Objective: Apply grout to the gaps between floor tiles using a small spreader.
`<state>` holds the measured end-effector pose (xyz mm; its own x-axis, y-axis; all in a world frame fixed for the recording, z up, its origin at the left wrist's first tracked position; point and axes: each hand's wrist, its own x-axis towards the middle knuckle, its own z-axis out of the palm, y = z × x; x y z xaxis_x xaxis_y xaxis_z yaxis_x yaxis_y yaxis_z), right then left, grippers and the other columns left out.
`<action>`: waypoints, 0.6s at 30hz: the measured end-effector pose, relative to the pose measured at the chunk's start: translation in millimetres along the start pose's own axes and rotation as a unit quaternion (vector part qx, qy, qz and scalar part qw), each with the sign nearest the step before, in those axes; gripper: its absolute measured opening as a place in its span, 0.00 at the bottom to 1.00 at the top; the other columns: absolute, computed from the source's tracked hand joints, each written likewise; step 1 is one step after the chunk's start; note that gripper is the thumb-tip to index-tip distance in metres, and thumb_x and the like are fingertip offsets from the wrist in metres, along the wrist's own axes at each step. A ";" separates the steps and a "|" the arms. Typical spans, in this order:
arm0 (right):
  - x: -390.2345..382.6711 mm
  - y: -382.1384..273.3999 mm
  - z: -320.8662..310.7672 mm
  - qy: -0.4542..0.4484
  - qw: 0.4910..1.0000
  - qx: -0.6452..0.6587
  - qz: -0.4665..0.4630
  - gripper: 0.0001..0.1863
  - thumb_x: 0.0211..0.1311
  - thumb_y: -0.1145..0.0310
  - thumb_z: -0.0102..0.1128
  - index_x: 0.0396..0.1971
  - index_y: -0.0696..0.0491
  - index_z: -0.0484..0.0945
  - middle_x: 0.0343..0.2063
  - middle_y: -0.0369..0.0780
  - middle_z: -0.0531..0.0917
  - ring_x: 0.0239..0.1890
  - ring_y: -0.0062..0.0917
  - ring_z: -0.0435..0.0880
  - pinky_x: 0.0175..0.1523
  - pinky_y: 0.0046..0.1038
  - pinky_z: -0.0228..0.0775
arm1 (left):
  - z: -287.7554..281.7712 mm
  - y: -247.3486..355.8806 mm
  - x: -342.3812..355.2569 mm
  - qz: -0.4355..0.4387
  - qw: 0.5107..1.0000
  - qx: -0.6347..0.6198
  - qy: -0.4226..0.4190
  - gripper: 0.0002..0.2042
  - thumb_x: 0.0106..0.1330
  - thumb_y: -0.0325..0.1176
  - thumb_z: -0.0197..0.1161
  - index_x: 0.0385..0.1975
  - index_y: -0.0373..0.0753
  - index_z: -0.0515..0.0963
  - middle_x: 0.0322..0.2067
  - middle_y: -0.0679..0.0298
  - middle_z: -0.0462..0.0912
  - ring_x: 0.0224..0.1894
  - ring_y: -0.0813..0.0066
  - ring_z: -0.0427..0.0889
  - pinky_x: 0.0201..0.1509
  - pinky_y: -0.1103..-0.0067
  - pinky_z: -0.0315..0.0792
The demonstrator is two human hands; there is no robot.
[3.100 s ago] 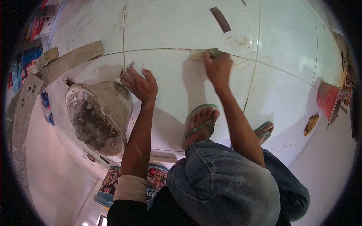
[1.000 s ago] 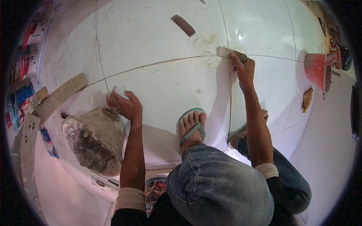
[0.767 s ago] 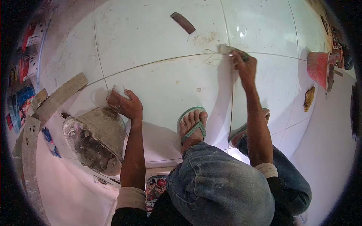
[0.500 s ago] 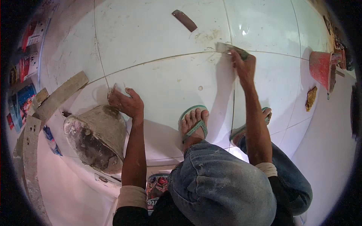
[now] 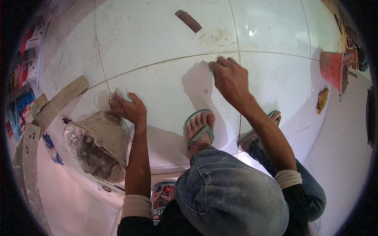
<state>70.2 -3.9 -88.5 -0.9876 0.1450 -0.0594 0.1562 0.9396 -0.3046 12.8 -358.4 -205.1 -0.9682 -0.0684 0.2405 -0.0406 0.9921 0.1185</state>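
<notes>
My right hand (image 5: 231,80) is closed over the white tiled floor (image 5: 165,94), just on the near side of a long tile joint. The flat scraper it held a moment ago is almost wholly hidden beneath the fingers. My left hand (image 5: 128,107) is open, thumb raised apart from pale, dusty fingers. Under it a cement-crusted bucket (image 5: 106,128) lies tipped, its mouth facing the lower left. Whether the fingers touch the bucket is unclear. A short brown strip (image 5: 188,21) rests on the tiles farther off.
Grey, cement-stained boards (image 5: 63,100) lie at the left beside coloured packages (image 5: 24,104). At the right stand a red bucket (image 5: 331,70) and a yellowish-brown scrap (image 5: 322,100). My sandalled feet (image 5: 201,128) are on the tiles. A printed container (image 5: 162,196) sits near my knee.
My right hand has come nearer and to the left, turning so its back faces up and covers the scraper. The left hand keeps its place by the tipped bucket.
</notes>
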 end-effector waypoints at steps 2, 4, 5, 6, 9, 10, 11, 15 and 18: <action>5.1 11.1 -5.1 0.057 0.997 0.002 0.051 0.08 0.61 0.73 0.61 0.38 0.52 0.86 0.38 0.41 0.85 0.43 0.38 0.86 0.41 0.41 0.82 | -0.2 2.9 1.9 -0.001 1.000 -0.014 -0.001 0.27 0.72 0.40 0.59 0.68 0.31 0.70 0.65 0.39 0.72 0.68 0.34 0.66 0.75 0.44 0.54; 15.4 27.4 -5.6 0.057 0.994 -0.019 0.090 0.07 0.62 0.73 0.62 0.38 0.52 0.86 0.39 0.41 0.85 0.41 0.38 0.86 0.40 0.41 0.81 | 0.1 4.2 1.9 0.004 1.000 -0.002 0.005 0.27 0.72 0.39 0.59 0.68 0.32 0.70 0.66 0.39 0.71 0.69 0.34 0.65 0.75 0.44 0.54; 12.3 36.6 3.8 0.032 0.994 -0.030 0.097 0.07 0.62 0.73 0.62 0.38 0.52 0.85 0.39 0.41 0.85 0.41 0.38 0.86 0.41 0.41 0.82 | -0.2 9.3 0.6 0.005 1.000 -0.008 0.005 0.27 0.72 0.39 0.59 0.68 0.32 0.70 0.66 0.39 0.71 0.69 0.34 0.65 0.75 0.44 0.54; 3.3 27.4 15.3 0.062 0.997 -0.025 0.031 0.08 0.62 0.73 0.61 0.39 0.51 0.85 0.41 0.40 0.85 0.42 0.38 0.86 0.42 0.42 0.82 | -1.2 9.0 -0.7 -0.006 1.000 -0.012 -0.003 0.27 0.72 0.39 0.59 0.68 0.32 0.70 0.66 0.40 0.71 0.69 0.35 0.64 0.74 0.44 0.55; -5.8 -11.0 10.3 -0.027 1.000 0.004 0.012 0.09 0.61 0.73 0.61 0.41 0.51 0.86 0.43 0.39 0.85 0.42 0.37 0.86 0.43 0.42 0.83 | -4.6 4.9 -1.4 -0.023 0.999 -0.026 -0.017 0.27 0.72 0.39 0.58 0.68 0.32 0.69 0.65 0.39 0.71 0.70 0.35 0.64 0.74 0.45 0.56; -2.8 -2.1 7.3 0.018 0.999 -0.015 0.049 0.09 0.61 0.73 0.62 0.41 0.51 0.86 0.43 0.39 0.85 0.42 0.37 0.86 0.43 0.42 0.83 | -6.2 6.9 0.4 -0.026 0.998 -0.045 -0.023 0.28 0.72 0.39 0.58 0.69 0.32 0.69 0.66 0.39 0.70 0.70 0.35 0.64 0.74 0.45 0.56; 0.4 12.3 2.3 0.064 0.993 -0.038 0.088 0.10 0.61 0.73 0.63 0.41 0.51 0.86 0.42 0.39 0.85 0.42 0.37 0.86 0.43 0.41 0.83 | -3.2 9.8 0.5 -0.026 0.998 -0.050 -0.023 0.28 0.72 0.39 0.58 0.69 0.32 0.69 0.66 0.39 0.70 0.70 0.35 0.64 0.74 0.45 0.56; 8.9 34.5 -4.1 0.009 0.998 -0.025 0.060 0.09 0.62 0.74 0.60 0.38 0.51 0.88 0.38 0.40 0.85 0.42 0.40 0.87 0.43 0.42 0.83 | -2.3 7.8 0.3 -0.008 0.999 -0.037 -0.017 0.28 0.73 0.41 0.57 0.68 0.30 0.69 0.65 0.37 0.70 0.69 0.36 0.64 0.74 0.45 0.56; 7.7 19.4 -11.6 -0.034 0.999 0.017 0.038 0.08 0.65 0.72 0.60 0.38 0.50 0.88 0.39 0.40 0.85 0.42 0.41 0.88 0.43 0.46 0.83 | -0.8 -3.9 2.0 0.010 1.000 -0.012 0.005 0.28 0.73 0.41 0.57 0.67 0.29 0.69 0.65 0.36 0.69 0.69 0.36 0.65 0.73 0.45 0.58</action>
<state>65.5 19.1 -83.8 -0.9702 0.1924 -0.1473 0.2316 0.9152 -0.3298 11.2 -362.4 -204.3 -0.9662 -0.0500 0.2528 -0.0155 0.9905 0.1366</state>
